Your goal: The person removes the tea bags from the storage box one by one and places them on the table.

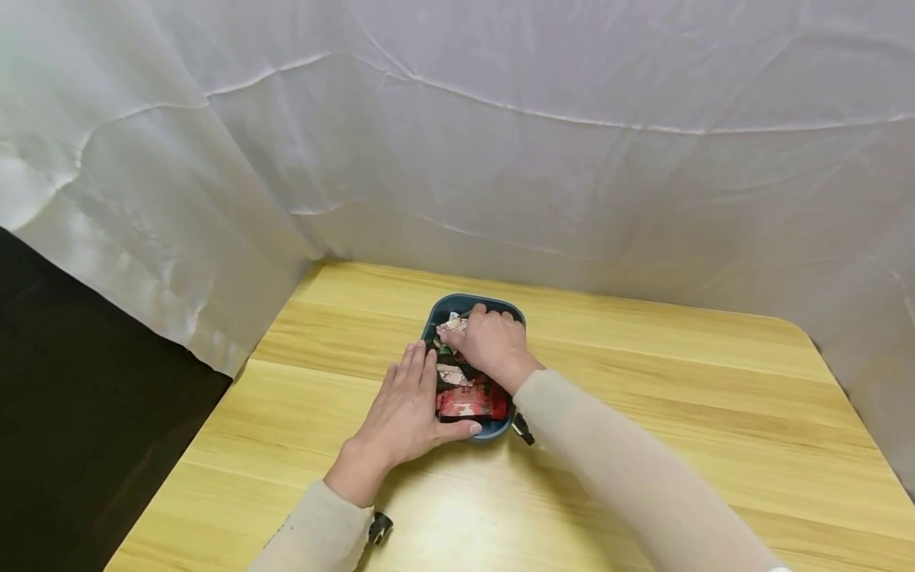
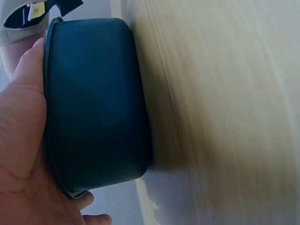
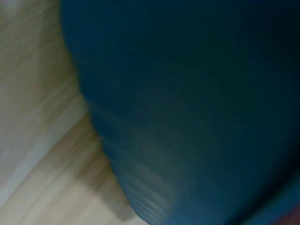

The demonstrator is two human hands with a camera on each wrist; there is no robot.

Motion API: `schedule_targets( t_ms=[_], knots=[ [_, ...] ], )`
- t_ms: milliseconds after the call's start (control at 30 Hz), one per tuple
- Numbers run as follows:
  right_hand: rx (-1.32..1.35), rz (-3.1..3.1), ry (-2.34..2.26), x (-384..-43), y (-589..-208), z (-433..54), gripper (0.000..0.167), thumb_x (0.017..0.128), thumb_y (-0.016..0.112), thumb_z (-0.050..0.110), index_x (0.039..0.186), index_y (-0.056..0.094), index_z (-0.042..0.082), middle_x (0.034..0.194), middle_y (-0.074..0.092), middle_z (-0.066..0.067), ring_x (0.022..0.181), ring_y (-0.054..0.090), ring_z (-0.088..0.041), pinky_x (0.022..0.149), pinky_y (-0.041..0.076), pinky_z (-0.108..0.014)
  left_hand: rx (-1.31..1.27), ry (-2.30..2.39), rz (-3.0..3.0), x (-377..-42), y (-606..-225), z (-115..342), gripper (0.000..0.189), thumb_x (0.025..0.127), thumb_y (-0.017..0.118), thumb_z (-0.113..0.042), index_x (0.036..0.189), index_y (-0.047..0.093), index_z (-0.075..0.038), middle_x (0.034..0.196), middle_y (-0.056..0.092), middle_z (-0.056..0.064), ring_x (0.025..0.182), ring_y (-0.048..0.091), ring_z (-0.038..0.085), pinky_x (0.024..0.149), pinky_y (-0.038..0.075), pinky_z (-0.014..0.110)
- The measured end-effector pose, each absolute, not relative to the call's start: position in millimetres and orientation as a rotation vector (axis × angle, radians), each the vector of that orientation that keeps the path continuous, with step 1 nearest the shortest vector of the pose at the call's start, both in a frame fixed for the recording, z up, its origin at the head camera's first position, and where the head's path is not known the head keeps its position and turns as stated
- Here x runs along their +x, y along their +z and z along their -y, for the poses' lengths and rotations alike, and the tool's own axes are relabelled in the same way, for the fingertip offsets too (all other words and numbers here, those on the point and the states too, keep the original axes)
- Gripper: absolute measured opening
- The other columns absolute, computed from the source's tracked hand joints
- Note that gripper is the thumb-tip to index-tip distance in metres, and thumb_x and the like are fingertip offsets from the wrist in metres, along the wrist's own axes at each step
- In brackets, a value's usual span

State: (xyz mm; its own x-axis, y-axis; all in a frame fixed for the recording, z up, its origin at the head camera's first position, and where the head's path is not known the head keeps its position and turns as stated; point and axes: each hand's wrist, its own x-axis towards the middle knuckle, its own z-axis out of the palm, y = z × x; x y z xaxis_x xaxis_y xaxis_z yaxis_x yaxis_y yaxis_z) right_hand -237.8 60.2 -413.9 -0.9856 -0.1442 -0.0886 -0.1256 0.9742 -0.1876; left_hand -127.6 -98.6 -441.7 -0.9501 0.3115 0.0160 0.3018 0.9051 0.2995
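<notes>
A dark blue-green plastic container (image 1: 476,300) stands on the table, holding several small wrapped packets. My left hand (image 1: 403,409) lies along its left and near rim, fingers straight and thumb stretched over the near edge. In the left wrist view the palm is close against the rim, and the container wall (image 2: 96,103) fills the middle. My right hand (image 1: 493,342) reaches in at the far end, fingers curled, pinching a pale patterned packet (image 1: 450,326) by the thumb. A red packet (image 1: 472,401) lies at the near end. The container side (image 3: 178,108) fills most of the right wrist view, hiding the right fingers.
The wooden table (image 1: 679,381) extends to both sides of the container. A pale curtain (image 1: 500,175) hangs behind it and at the left. Past the table's left edge is a dark area (image 1: 86,413). Black straps (image 1: 380,527) show at the wrists.
</notes>
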Motion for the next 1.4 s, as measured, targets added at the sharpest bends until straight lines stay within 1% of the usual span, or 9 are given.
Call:
schedule_targets(
  t_ms=[133,267,433,633,733,900,1100,1233,1400],
  knots=[
    [-0.182,-3.021,-0.222,-240.3,-420.0,-57.0,0.099,0.093,0.062,0.075,0.153,0.046,-0.003,0.137,0.068,-0.021,0.13,0.058,-0.043,0.112,0.046,-0.059,0.499,0.419,-3.047,-128.1,-441.4,99.4,0.132,0.082,0.052,-0.094,0.166,0.022,0.004,0.175,0.012,0.025,0.164,0.009,0.039,0.131,0.016,0.058],
    [-0.199,-3.049,-0.221,-240.7,-423.0,-54.1,0.096,0.09,0.066,0.075,0.146,0.052,-0.002,0.133,0.068,-0.021,0.126,0.059,-0.042,0.109,0.046,-0.059,0.515,0.375,-3.055,-127.9,-440.9,100.8,0.132,0.082,0.051,-0.094,0.166,0.021,0.003,0.175,0.011,0.025,0.164,0.008,0.039,0.132,0.014,0.058],
    [-0.246,-3.031,-0.217,-239.5,-426.1,-53.3,0.096,0.089,0.066,0.076,0.143,0.053,-0.002,0.135,0.065,-0.023,0.13,0.056,-0.042,0.111,0.045,-0.059,0.529,0.392,-3.054,-126.6,-441.1,102.2,0.133,0.083,0.052,-0.093,0.167,0.017,0.004,0.175,0.011,0.027,0.164,0.008,0.04,0.132,0.015,0.058],
    [-0.37,-2.968,-0.185,-239.8,-424.5,-58.8,0.101,0.091,0.071,0.066,0.157,0.041,-0.004,0.154,0.053,-0.023,0.145,0.045,-0.042,0.12,0.039,-0.059,0.492,0.423,-3.031,-125.3,-440.6,103.8,0.134,0.082,0.055,-0.093,0.166,0.018,0.005,0.175,0.009,0.025,0.164,0.007,0.038,0.132,0.014,0.058],
    [-0.453,-2.939,-0.183,-240.1,-420.7,-63.0,0.102,0.09,0.073,0.06,0.161,0.036,-0.003,0.16,0.047,-0.022,0.148,0.042,-0.041,0.121,0.038,-0.058,0.494,0.448,-3.017,-124.8,-440.4,102.8,0.133,0.082,0.055,-0.092,0.166,0.017,0.004,0.176,0.006,0.024,0.164,0.006,0.037,0.132,0.014,0.058],
    [-0.584,-2.895,-0.187,-240.3,-413.1,-69.1,0.101,0.088,0.079,0.053,0.16,0.036,-0.003,0.16,0.047,-0.022,0.147,0.044,-0.042,0.12,0.041,-0.057,0.493,0.449,-3.018,-123.4,-439.3,102.2,0.133,0.082,0.056,-0.091,0.166,0.017,0.005,0.176,0.006,0.025,0.164,0.007,0.037,0.132,0.015,0.057],
    [-0.584,-2.813,-0.234,-243.0,-404.2,-76.4,0.104,0.087,0.083,0.047,0.16,0.032,-0.006,0.162,0.041,-0.026,0.152,0.036,-0.045,0.126,0.034,-0.054,0.486,0.473,-3.008,-124.3,-439.7,103.3,0.133,0.082,0.058,-0.09,0.166,0.017,0.005,0.176,0.004,0.024,0.164,0.006,0.037,0.132,0.015,0.056],
    [-0.554,-2.792,-0.231,-244.2,-402.0,-80.2,0.09,0.087,0.083,0.046,0.149,0.047,-0.008,0.153,0.047,-0.028,0.147,0.042,-0.045,0.123,0.037,-0.054,0.482,0.485,-3.005,-124.9,-440.8,103.7,0.134,0.082,0.058,-0.09,0.166,0.017,0.005,0.176,0.005,0.025,0.164,0.005,0.037,0.132,0.015,0.055],
    [-0.56,-2.79,-0.195,-244.8,-403.5,-83.2,0.064,0.086,0.082,0.047,0.124,0.064,-0.001,0.145,0.053,-0.027,0.139,0.047,-0.044,0.118,0.043,-0.054,0.485,0.504,-3.001,-124.9,-440.8,103.9,0.133,0.082,0.059,-0.09,0.166,0.018,0.004,0.176,0.006,0.025,0.164,0.006,0.037,0.132,0.017,0.055]
  ],
)
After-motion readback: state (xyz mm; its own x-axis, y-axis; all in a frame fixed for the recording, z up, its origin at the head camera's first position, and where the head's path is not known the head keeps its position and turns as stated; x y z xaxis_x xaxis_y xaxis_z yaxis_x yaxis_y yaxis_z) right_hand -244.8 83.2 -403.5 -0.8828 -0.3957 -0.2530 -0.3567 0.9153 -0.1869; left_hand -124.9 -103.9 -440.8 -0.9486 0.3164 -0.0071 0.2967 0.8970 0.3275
